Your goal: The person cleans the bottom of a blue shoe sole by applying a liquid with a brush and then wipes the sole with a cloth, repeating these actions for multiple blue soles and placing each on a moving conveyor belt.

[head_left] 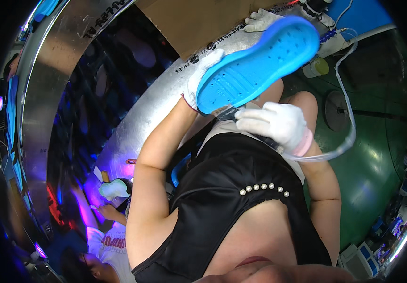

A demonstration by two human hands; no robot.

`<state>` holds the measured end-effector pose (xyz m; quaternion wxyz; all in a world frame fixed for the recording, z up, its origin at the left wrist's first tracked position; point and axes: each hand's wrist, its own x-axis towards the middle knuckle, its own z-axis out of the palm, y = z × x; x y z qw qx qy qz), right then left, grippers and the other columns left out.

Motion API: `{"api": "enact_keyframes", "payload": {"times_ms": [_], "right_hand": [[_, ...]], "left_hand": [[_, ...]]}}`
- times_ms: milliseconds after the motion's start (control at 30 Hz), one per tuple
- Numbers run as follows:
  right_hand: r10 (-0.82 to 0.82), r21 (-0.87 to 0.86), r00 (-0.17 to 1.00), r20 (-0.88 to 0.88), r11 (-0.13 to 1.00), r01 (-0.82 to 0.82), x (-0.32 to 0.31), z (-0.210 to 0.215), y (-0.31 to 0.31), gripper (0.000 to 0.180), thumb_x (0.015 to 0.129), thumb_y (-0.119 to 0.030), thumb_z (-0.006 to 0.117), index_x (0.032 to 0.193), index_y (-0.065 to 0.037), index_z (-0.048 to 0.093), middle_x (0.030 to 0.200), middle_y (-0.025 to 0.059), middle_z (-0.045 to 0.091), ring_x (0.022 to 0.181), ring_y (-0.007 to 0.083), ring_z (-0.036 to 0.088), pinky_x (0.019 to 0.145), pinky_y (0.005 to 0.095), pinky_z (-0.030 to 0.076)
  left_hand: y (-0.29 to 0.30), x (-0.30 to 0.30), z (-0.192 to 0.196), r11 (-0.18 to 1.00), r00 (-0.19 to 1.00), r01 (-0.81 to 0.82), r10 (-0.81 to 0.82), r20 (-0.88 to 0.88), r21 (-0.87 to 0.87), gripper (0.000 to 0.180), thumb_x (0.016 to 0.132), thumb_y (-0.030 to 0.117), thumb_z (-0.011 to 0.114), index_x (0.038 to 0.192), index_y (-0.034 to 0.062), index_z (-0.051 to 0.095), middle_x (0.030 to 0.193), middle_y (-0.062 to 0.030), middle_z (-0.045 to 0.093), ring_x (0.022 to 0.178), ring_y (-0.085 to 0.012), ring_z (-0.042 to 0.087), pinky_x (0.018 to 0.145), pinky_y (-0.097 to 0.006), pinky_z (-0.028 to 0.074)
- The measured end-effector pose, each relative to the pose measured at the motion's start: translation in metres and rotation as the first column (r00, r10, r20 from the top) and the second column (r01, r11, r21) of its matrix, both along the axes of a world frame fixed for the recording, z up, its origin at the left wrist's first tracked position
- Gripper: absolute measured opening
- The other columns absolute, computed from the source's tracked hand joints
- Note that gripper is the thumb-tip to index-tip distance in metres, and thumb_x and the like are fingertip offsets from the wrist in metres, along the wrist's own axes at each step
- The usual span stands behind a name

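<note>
A bright blue shoe sole [260, 63] with small holes and ridges is held up in front of me, tilted, its inner face showing. My left hand [204, 70], in a white knit glove, is closed on the heel end and its left edge. In my right hand [276, 125], also gloved in white, is a flat brush [224, 112], its bristles against or just under the heel's lower edge; contact cannot be told. A clear tube [347, 137] loops by my right wrist, up to a blue fitting at the upper right.
A metal ledge [137, 106] edges a dark conveyor [95, 89] carrying soles. Cardboard [189, 23] lies beyond, beside a white glove [261, 21]. At right are a small tub [315, 68] and a round base [336, 111] on green floor. A co-worker [111, 240] sits lower left near a pale sole [114, 188].
</note>
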<state>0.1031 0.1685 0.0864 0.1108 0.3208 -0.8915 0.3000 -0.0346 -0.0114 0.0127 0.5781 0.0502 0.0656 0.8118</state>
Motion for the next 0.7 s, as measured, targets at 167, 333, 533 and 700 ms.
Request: {"api": "enact_keyframes", "payload": {"times_ms": [167, 333, 533, 700], "right_hand": [[-0.022, -0.226, 0.999, 0.039, 0.974, 0.03, -0.004, 0.002, -0.005, 0.022, 0.069, -0.003, 0.074, 0.091, -0.005, 0.07, 0.096, 0.0101, 0.071, 0.076, 0.0242, 0.067, 0.068, 0.0316, 0.052], [-0.092, -0.27, 0.994, 0.066, 0.957, 0.107, -0.003, 0.003, 0.004, 0.031, 0.068, -0.011, 0.072, 0.098, -0.009, 0.07, 0.094, 0.0062, 0.071, 0.072, 0.0216, 0.065, 0.064, 0.0299, 0.052], [-0.11, -0.162, 0.994, -0.013, 0.981, 0.107, 0.001, 0.01, 0.008, 0.029, 0.071, -0.009, 0.064, 0.099, -0.011, 0.071, 0.098, 0.0058, 0.071, 0.063, 0.018, 0.06, 0.057, 0.0279, 0.049], [-0.121, 0.068, 0.989, -0.087, 0.99, 0.127, 0.01, 0.022, 0.006, 0.03, 0.069, -0.013, 0.064, 0.099, -0.011, 0.071, 0.1, 0.0073, 0.071, 0.061, 0.0183, 0.058, 0.054, 0.0274, 0.048]], "left_hand": [[-0.002, -0.002, 0.027, 0.95, 0.957, -0.012, -0.079, -0.279, -0.311, 0.062, 0.093, 0.046, 0.046, 0.138, 0.0041, 0.045, 0.132, -0.0178, 0.054, 0.113, -0.0279, 0.058, 0.097, -0.039, 0.045], [-0.01, -0.004, 0.038, 0.865, 0.915, -0.053, -0.158, -0.371, -0.499, 0.065, 0.087, 0.05, 0.057, 0.132, 0.0029, 0.051, 0.126, -0.0173, 0.058, 0.103, -0.0279, 0.061, 0.086, -0.039, 0.051], [-0.011, -0.005, 0.05, 0.826, 0.886, -0.177, -0.104, -0.452, -0.536, 0.058, 0.085, 0.045, 0.063, 0.125, 0.0038, 0.057, 0.118, -0.016, 0.061, 0.101, -0.0266, 0.062, 0.084, -0.039, 0.052], [-0.017, -0.015, 0.043, 0.818, 0.81, -0.29, -0.066, -0.582, -0.496, 0.053, 0.086, 0.044, 0.063, 0.124, 0.0063, 0.058, 0.116, -0.0111, 0.062, 0.099, -0.0244, 0.063, 0.086, -0.037, 0.051]]}}
